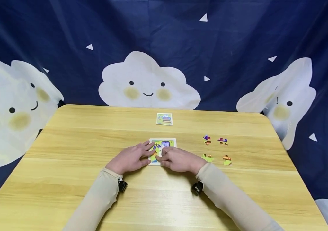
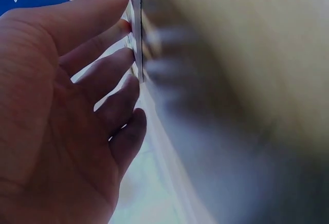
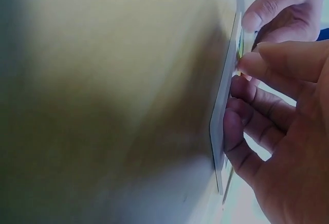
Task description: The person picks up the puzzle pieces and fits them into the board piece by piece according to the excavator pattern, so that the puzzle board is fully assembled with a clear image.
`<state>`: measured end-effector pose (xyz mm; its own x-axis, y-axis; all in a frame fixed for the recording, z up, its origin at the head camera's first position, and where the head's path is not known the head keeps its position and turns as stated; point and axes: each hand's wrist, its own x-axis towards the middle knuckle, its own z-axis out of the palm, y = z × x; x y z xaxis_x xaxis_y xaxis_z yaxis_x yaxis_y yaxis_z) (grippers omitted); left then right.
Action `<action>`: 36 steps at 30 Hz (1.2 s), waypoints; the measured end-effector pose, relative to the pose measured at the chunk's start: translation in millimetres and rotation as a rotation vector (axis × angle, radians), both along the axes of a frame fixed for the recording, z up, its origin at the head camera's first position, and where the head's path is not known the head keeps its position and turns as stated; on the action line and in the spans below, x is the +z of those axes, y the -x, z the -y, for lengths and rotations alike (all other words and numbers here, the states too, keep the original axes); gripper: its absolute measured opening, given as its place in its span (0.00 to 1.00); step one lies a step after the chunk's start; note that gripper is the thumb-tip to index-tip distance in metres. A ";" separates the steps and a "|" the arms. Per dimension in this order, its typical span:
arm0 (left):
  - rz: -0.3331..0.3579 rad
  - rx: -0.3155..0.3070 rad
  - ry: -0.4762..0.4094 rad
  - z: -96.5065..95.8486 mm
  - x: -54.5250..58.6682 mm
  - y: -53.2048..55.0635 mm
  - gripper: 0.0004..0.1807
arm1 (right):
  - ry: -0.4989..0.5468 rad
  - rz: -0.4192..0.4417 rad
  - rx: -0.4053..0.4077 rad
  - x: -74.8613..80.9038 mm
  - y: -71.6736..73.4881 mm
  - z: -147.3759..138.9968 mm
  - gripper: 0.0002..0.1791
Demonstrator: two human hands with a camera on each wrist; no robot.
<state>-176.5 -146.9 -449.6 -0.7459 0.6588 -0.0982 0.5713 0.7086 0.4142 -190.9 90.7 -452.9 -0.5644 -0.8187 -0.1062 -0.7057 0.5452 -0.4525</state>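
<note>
Two pale sleeves (image 1: 94,199) come in nearest, from 7 and 5 o'clock, each with a dark wrist camera (image 1: 122,185). Ahead of them the tray (image 1: 169,139) lies flat near the middle of the bench (image 1: 94,128), its bright picture inside a white rim. The left hand (image 1: 132,157), fingers loosely spread, rests its fingertips on the tray's 9 o'clock side. The right hand (image 1: 181,159) reaches over from 4 o'clock, fingers bent and touching the tray; they hide the spot, so I cannot tell whether they pinch anything. At 3 o'clock, apart from the tray, lie four pieces (image 1: 208,158) in two rows. At 12 o'clock lies a card (image 1: 164,119); beyond the bench hangs a navy curtain (image 1: 224,48) with smiling clouds (image 1: 149,77).
</note>
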 end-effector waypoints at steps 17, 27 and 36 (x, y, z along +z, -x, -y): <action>-0.008 0.021 0.009 -3.4 0.5 -0.4 0.24 | 0.270 0.064 -0.232 13.8 7.4 -58.0 0.08; 0.018 0.039 -0.028 -3.0 -1.6 -0.7 0.24 | 0.094 -0.107 -0.492 30.8 34.9 -132.4 0.13; 0.027 0.051 -0.056 -4.0 -1.9 -2.7 0.24 | -0.005 -0.042 -0.541 14.1 50.2 -148.0 0.26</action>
